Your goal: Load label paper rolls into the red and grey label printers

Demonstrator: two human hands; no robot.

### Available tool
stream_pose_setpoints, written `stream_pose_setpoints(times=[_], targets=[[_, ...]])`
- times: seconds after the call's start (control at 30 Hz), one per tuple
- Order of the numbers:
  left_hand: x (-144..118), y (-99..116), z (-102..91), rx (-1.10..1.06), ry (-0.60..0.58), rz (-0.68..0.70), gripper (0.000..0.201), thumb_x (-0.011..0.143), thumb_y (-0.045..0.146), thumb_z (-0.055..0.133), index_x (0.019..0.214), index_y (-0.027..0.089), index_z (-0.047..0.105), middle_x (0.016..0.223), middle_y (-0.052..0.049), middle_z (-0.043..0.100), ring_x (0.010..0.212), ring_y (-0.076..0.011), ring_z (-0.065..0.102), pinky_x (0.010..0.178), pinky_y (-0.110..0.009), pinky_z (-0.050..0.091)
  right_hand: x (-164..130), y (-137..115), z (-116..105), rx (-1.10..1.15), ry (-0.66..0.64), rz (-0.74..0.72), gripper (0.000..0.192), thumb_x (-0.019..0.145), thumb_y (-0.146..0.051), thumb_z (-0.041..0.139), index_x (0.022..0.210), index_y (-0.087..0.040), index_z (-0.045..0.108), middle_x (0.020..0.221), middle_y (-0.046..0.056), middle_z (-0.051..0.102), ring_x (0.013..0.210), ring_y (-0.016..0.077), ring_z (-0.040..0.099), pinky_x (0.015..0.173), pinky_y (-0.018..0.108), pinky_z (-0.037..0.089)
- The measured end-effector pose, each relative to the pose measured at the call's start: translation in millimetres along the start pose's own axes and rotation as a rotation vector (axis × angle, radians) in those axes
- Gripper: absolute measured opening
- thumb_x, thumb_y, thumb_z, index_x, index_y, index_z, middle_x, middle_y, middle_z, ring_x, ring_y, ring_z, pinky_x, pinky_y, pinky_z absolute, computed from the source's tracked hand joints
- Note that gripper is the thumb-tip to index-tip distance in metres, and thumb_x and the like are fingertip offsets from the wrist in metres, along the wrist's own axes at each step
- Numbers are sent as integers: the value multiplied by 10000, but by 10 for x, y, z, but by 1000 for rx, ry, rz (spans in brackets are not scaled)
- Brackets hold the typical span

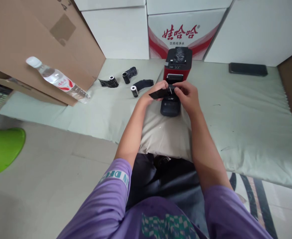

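Note:
My left hand and my right hand meet over a dark device that lies on a beige cushion. Both hands pinch a strip of black film stretched between them, just in front of a red and black printer. Three small rolls with black film lie to the left: one roll, a second roll and a third roll.
A water bottle leans on a brown cardboard box at the left. White cartons line the back. A black flat object lies at the back right on the pale green mat. A green object sits at the left edge.

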State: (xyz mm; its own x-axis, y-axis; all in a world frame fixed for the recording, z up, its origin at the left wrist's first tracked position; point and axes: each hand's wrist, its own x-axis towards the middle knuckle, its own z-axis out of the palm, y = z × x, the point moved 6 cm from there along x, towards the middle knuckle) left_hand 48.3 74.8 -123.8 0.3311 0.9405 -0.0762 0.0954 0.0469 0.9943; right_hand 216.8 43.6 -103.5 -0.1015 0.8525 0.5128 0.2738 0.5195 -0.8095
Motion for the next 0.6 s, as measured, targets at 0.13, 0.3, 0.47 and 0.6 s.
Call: stream_pose_setpoints(times=[0.13,0.3,0.47,0.6], targets=[[-44,109,12,113,-31,113,81,959,267,678,916,198,672,795,6,629,705,-138,637,731,-302,503,1,13,64,-43,-124,-34,363,866,-572,818,1055,-263,799,966,30,754,709,156,572,707,337,515],[-71,179,-13,223,-23,211,234,946,333,785,1104,166,743,1001,-58,748,998,-199,713,942,-343,542,31,77,-3,-86,-108,-21,358,852,-572,822,1012,-258,759,912,32,749,776,204,627,755,380,529],[-80,134,-73,278,-47,188,289,901,279,844,1148,153,763,841,-26,691,813,-152,674,801,-304,547,28,59,-30,-65,-113,-5,341,844,-564,837,984,-268,741,925,42,742,825,230,650,787,411,543],[-141,158,-78,247,-56,147,292,962,335,789,1196,162,763,876,-43,707,769,-143,673,731,-300,554,21,40,-34,23,-110,48,351,898,-617,776,984,-280,737,829,28,700,799,235,654,781,425,544]])
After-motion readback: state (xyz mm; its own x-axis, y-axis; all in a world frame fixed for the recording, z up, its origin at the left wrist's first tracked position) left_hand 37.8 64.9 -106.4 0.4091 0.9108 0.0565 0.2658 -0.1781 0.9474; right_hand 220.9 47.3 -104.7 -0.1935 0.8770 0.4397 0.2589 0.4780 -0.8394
